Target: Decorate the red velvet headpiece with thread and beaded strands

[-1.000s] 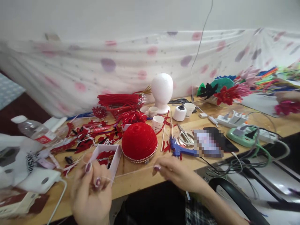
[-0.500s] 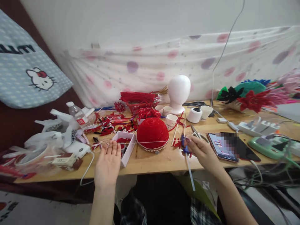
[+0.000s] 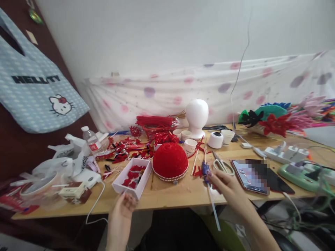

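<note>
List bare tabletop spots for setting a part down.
Bare: strip between red dome and front table edge; wood behind phone, between scissors and power strip. Crowded: behind white box, around glue gun at right hand.

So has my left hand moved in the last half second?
Yes, toward you: your left hand, its fingers level with the red dome before, is now nearer you than the dome, by the near end of the white box.
</note>
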{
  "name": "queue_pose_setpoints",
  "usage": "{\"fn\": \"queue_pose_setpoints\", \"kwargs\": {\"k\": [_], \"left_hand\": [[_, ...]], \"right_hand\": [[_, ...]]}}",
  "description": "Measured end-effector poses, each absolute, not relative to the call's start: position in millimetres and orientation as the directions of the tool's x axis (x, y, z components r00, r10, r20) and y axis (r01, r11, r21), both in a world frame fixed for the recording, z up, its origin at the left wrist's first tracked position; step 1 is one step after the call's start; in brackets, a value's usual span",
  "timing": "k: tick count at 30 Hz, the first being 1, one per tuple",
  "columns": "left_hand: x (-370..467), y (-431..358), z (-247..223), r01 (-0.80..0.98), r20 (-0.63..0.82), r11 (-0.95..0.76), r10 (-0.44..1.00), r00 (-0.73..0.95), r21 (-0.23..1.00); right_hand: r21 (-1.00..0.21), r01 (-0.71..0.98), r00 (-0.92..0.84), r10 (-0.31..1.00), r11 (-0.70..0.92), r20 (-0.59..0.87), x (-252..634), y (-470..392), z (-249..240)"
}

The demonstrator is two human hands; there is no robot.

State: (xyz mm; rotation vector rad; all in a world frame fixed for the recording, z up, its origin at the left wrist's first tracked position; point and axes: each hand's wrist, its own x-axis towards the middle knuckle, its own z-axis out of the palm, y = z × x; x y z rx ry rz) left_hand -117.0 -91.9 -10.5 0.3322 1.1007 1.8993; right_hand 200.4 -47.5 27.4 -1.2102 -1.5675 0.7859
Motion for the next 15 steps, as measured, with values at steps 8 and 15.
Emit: {"fn": "queue_pose_setpoints", "kwargs": {"k": [8,15], "left_hand": [[-67,-72,-30,-0.303,-0.049,-0.063,0.936,-0.348,0.951],[-74,-77,-32,-0.083,0.034,-0.082,0.884,-0.466,0.993]], "right_hand": [[-0.857,0.375,-0.131,0.935,0.354,0.329,125,-21,-4],[-0.845,0.408,-0.193,0.937,0.346,0.290,118,-16,-5]]}}
